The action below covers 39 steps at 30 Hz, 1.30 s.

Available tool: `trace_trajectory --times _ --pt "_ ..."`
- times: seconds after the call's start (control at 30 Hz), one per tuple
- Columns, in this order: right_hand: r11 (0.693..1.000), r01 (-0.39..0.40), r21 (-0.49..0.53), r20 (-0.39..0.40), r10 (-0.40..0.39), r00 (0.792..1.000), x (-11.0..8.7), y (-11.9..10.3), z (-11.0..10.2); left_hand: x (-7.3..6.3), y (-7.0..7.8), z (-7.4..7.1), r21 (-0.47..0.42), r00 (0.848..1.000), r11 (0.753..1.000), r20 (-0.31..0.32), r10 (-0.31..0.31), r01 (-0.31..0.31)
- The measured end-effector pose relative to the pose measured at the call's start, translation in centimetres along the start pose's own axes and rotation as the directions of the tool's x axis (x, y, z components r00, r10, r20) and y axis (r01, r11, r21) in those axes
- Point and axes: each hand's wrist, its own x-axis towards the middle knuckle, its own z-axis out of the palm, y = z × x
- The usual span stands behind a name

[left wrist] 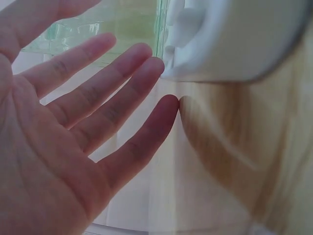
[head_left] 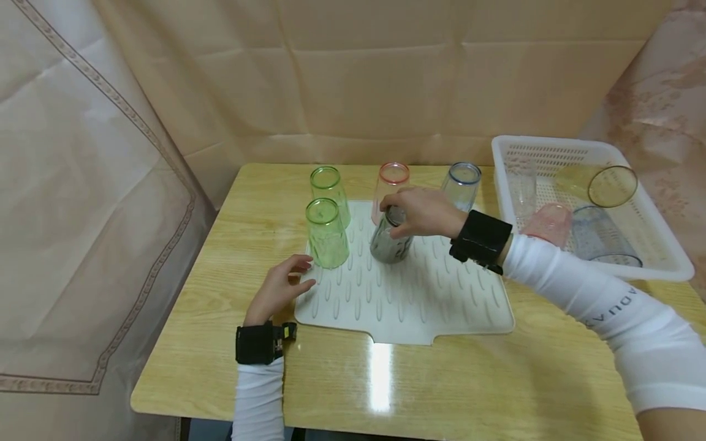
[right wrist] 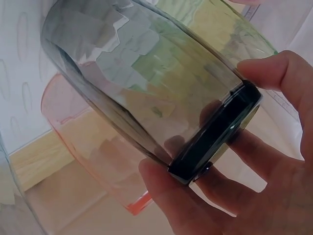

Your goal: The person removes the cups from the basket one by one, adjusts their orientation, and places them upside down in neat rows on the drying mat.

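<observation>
My right hand grips a smoky grey glass by its thick base, which faces up. The glass is upside down over the white ribbed drying mat; whether its rim touches the mat I cannot tell. In the right wrist view, thumb and fingers surround the dark base of the grey glass. My left hand hangs empty at the mat's left edge, fingers loosely bent, beside a green glass. Behind that stands another green glass. A pink glass and a blue-tinted glass stand upside down along the back.
At the back right sits a white plastic basket. Inside lie a yellowish glass, a pink glass, a blue glass and a clear glass. The wooden table meets a beige cloth behind.
</observation>
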Motion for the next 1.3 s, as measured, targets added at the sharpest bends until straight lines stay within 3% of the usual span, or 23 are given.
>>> trace_trajectory --times 0.4,1.3 --pt "1.000 -0.004 0.001 0.038 0.004 0.999 0.9 -0.1 0.1 0.1 -0.3 0.2 -0.017 1.000 1.000 -0.013 0.023 -0.023" --pt "0.998 0.005 0.067 -0.070 0.000 0.998 0.7 0.7 1.4 0.2 -0.4 0.4 0.052 1.000 0.999 -0.011 -0.012 0.013"
